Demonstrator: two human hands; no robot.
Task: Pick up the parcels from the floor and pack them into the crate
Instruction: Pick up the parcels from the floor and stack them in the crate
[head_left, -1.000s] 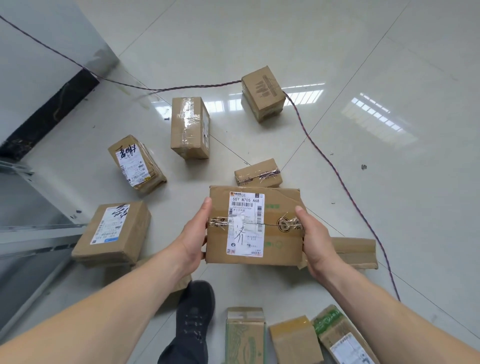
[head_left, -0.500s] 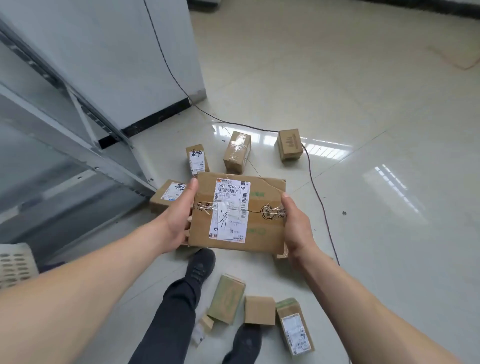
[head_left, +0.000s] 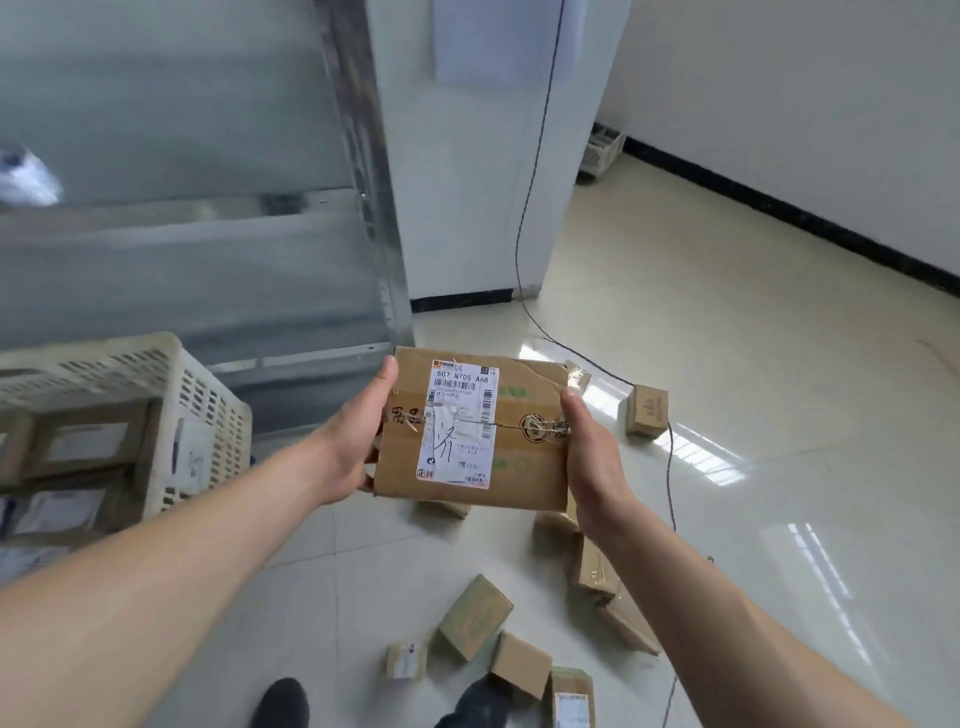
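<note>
Parcel held flat, label up, right of the crate: left hand and right hand clamp opposite edges, likely for level carrying.

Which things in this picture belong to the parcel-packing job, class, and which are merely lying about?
Belong to the job:
labelled parcel, held by left hand and right hand
white crate
loose parcels on the floor

Merely lying about:
black cable
metal shelving

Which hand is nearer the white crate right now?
Left. The left hand grips the parcel's edge on the white crate's side; the right hand holds the far edge.
</note>
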